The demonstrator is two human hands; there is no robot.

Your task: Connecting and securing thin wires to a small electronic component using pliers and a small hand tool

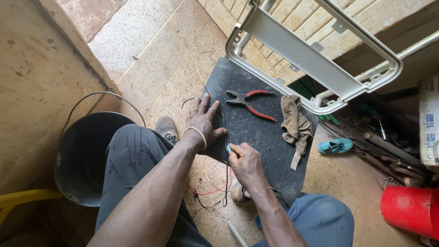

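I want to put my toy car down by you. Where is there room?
Free: the mat between the pliers and the right hand, and the floor left of the mat. Crowded: wires between the legs, tools at right.

The right hand (247,164) is pinching something small and pale blue at its fingertips, too tiny to make out. The dark wire (226,151) is slipping under the left hand (203,123), so its path there is hidden. The red container (411,210) and the cardboard box (429,123) are running off the right edge. The black bucket (87,160) is partly hiding behind the person's knee. The pile of tools (388,151) is lying in shadow, with single pieces hard to tell apart.
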